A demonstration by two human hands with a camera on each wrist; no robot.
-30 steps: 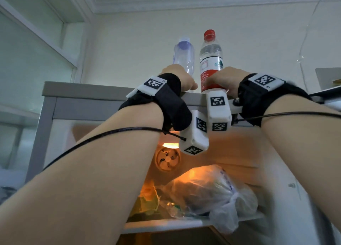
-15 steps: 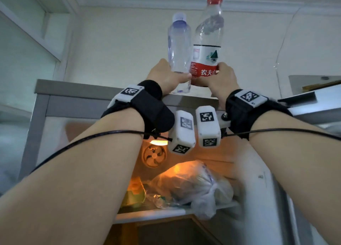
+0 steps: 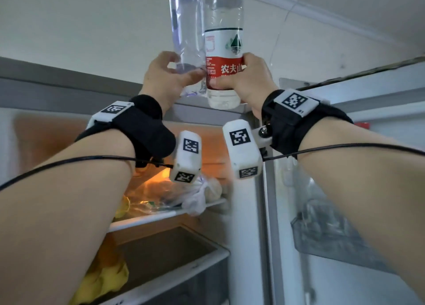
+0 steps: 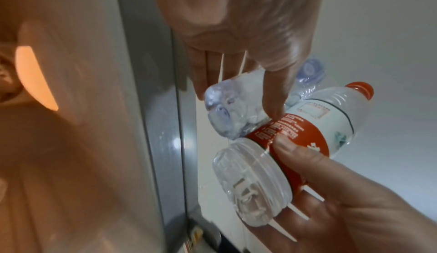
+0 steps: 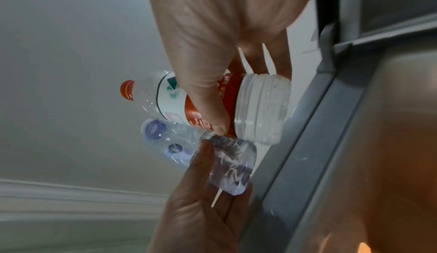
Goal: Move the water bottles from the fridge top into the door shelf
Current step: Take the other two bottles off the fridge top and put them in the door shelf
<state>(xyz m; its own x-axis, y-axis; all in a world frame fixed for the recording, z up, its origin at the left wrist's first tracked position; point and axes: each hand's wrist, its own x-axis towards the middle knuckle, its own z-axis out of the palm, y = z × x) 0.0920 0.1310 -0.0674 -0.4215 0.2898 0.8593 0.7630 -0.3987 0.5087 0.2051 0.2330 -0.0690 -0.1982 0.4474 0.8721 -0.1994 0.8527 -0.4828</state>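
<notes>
My left hand (image 3: 170,75) grips the lower part of a clear water bottle with a pale purple cap (image 3: 186,29). My right hand (image 3: 243,77) grips a red-labelled water bottle (image 3: 224,52) round its label. Both bottles are upright, side by side and touching, with their bases held just off the front edge of the grey fridge top (image 3: 69,75). The left wrist view shows the clear bottle's base (image 4: 227,111) beside the red-labelled bottle (image 4: 307,126). The right wrist view shows my thumb across the red label (image 5: 203,120). A clear door shelf (image 3: 326,233) hangs low on the open door at the right.
The fridge stands open and lit. A plastic bag of food (image 3: 184,194) lies on its glass shelf, and yellow items (image 3: 110,277) sit by the drawer below. The open door (image 3: 368,98) stands at the right, close to my right forearm.
Both hands have lifted their bottles off the fridge top and drawn them toward me. The view has shifted right, bringing the door and its shelf into sight.
</notes>
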